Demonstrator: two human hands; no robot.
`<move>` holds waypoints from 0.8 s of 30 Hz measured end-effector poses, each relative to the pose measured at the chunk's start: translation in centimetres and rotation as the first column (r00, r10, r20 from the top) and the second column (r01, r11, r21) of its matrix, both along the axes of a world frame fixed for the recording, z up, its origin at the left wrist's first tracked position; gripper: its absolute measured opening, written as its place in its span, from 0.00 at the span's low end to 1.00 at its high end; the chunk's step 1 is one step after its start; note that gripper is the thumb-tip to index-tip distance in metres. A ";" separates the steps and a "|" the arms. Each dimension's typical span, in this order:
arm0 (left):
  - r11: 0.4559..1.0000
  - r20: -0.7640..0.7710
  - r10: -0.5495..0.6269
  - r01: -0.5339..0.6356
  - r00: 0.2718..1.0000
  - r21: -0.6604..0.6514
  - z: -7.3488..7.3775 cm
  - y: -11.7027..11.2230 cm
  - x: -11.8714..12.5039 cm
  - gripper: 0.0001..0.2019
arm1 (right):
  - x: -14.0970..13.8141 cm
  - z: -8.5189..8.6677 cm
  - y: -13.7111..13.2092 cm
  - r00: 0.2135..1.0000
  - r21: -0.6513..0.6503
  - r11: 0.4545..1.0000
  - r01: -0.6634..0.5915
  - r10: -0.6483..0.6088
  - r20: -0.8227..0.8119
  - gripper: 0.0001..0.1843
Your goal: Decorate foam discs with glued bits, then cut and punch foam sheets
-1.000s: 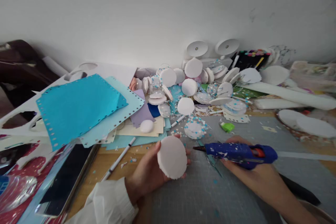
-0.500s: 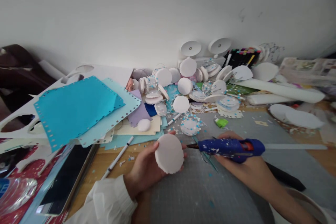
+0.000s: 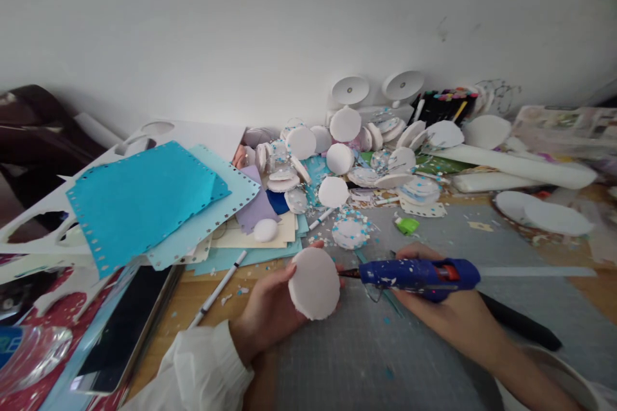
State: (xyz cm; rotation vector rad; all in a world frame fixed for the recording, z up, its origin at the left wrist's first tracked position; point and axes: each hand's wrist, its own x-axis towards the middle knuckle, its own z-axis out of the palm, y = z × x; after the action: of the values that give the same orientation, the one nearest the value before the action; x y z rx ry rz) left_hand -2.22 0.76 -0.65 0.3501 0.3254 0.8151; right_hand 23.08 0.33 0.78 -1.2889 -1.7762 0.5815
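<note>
My left hand [image 3: 272,308] holds a white foam disc [image 3: 315,284] by its edge, flat face toward me, fingers wrapped behind it. In my right hand [image 3: 436,305] is a blue glue gun [image 3: 419,277] spotted with white, lying sideways. Its dark nozzle points left and reaches the disc's right edge; whether it touches I cannot tell. Just beyond the disc, a ring of blue and white star confetti [image 3: 351,230] lies on the grey cutting mat [image 3: 376,359]. A small green piece [image 3: 407,225] rests to its right.
White discs [image 3: 333,192] are heaped at the back. Blue punched paper [image 3: 149,205] lies left, above a phone [image 3: 128,327] and a white pen [image 3: 219,289]. A bottle [image 3: 33,356] lies at the lower left. White rolls [image 3: 520,167] and markers [image 3: 446,106] sit at the back right.
The disc in my left hand has shifted slightly right. The glue gun has moved a little left, bringing its nozzle closer in against the disc's edge.
</note>
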 end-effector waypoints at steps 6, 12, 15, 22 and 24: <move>1.000 0.020 -0.008 0.008 1.000 0.003 -0.1 -0.1 -0.1 0.32 | 0.1 -0.3 0.0 0.999 -0.018 0.999 0.037 -0.037 -0.006 0.10; 1.000 0.027 -0.003 0.004 1.000 -0.011 0.0 -0.1 0.0 0.34 | 0.0 -0.3 0.0 0.998 -0.013 0.998 0.060 -0.060 -0.010 0.11; 1.000 0.032 -0.001 0.002 1.000 -0.014 0.0 -0.1 0.0 0.34 | 0.0 -0.1 0.1 0.999 0.027 0.999 0.040 -0.040 0.002 0.10; 1.000 0.031 -0.001 0.002 1.000 -0.006 -0.2 -0.1 -0.1 0.34 | -0.1 0.1 0.4 1.000 0.059 0.998 0.020 -0.021 0.013 0.09; 1.000 0.020 -0.004 0.004 1.000 -0.007 -0.2 -0.1 -0.1 0.34 | -0.1 0.0 0.3 1.000 0.023 1.000 0.002 -0.003 0.006 0.09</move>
State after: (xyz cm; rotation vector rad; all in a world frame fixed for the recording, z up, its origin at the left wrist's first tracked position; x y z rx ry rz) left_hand -2.36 0.71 -0.80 0.3357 0.3087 0.8129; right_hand 22.96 0.66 0.81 -1.2783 -1.7811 0.5550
